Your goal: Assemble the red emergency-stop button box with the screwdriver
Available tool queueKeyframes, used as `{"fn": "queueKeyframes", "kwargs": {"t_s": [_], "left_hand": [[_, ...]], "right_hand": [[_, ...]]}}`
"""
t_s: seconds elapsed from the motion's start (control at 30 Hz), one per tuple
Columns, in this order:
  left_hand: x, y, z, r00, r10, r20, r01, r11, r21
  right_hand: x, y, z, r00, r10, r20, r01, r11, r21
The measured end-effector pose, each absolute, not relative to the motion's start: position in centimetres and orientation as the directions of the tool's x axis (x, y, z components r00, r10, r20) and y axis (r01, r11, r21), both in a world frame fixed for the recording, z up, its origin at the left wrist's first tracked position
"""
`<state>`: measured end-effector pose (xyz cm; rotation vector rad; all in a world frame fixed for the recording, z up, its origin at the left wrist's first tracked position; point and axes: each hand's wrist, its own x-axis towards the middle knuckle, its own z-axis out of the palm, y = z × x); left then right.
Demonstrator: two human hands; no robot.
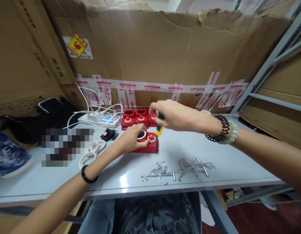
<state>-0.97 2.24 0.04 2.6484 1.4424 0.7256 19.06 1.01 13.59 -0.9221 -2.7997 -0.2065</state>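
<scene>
My left hand (132,138) grips a red box-shaped unit (154,149) on the table, fingers over its far left side and thumb along its near face. A white ring around a dark opening and a red dome button show on its top. In my right hand (173,113) is a screwdriver (159,130) with a green and yellow handle. Its shaft slants down, the tip close to the button; whether it touches a screw is too small to tell. Behind stand several similar red units (134,120), partly hidden by my right hand.
Loose screws (160,169) and metal rods with thin strands (194,167) lie near the table's front edge. White rings (88,157), a black round part (108,134) and a power strip (108,121) with cables are at left. Cardboard (150,48) walls the back.
</scene>
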Motion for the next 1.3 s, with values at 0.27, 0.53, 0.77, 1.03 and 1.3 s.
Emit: {"fn": "queueKeyframes", "kwargs": {"t_s": [0.27,0.53,0.77,1.03,1.3], "left_hand": [[-1.0,2.4,-0.1,0.457,0.805,0.378,0.789,-0.563,0.245],[-0.9,2.3,0.0,0.452,0.808,0.379,0.796,-0.557,0.237],[-0.9,2.4,-0.1,0.452,0.807,0.382,0.792,-0.559,0.246],[-0.9,2.4,0.1,0.455,0.807,0.375,0.788,-0.562,0.253],[-0.9,2.3,0.1,0.445,0.812,0.378,0.787,-0.556,0.269]], "right_hand": [[19.1,0.1,13.6,-0.738,0.641,0.211,0.667,0.741,0.081],[19.4,0.2,14.2,-0.841,0.517,0.157,0.523,0.852,-0.004],[18.9,0.3,13.5,-0.741,0.635,0.219,0.665,0.740,0.103],[18.8,-0.3,14.0,-0.792,0.594,0.138,0.593,0.803,-0.055],[19.0,0.5,13.9,-0.787,0.576,0.223,0.572,0.816,-0.086]]}}
